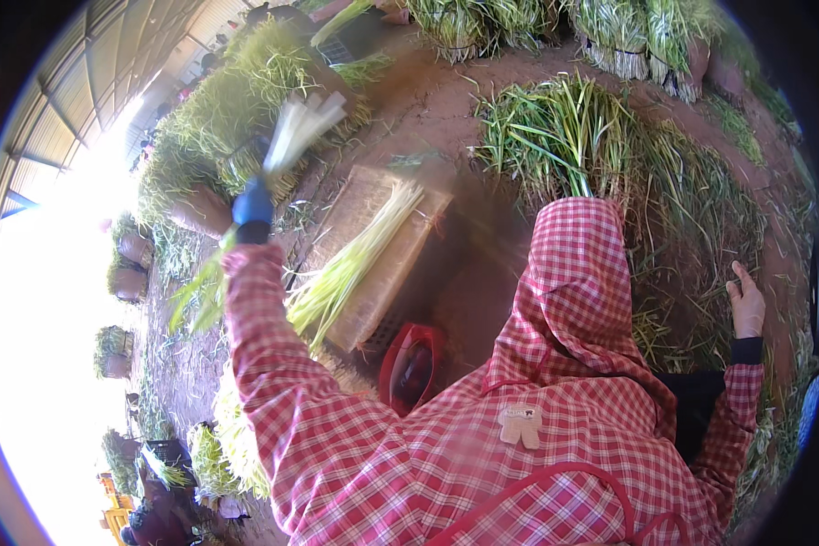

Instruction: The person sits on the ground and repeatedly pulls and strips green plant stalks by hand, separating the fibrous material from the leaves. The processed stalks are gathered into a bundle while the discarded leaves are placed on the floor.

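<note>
My left hand, in a blue glove, grips a bunch of long leafy stalks. Their white stem ends point up and away, blurred, while green leaves trail behind the wrist. Beside it, a pile of trimmed pale-green stalks lies slantwise on a wooden board, which rests on a dark crate. My right hand is held out on the far right with fingers apart and nothing in it. Below and left of it spreads a heap of untrimmed green stalks on the ground.
A red container stands by the board's near end. Tied bundles line the back, and a large stalk pile rises at left. Red checked cloth covers my knee. Another person is at lower left.
</note>
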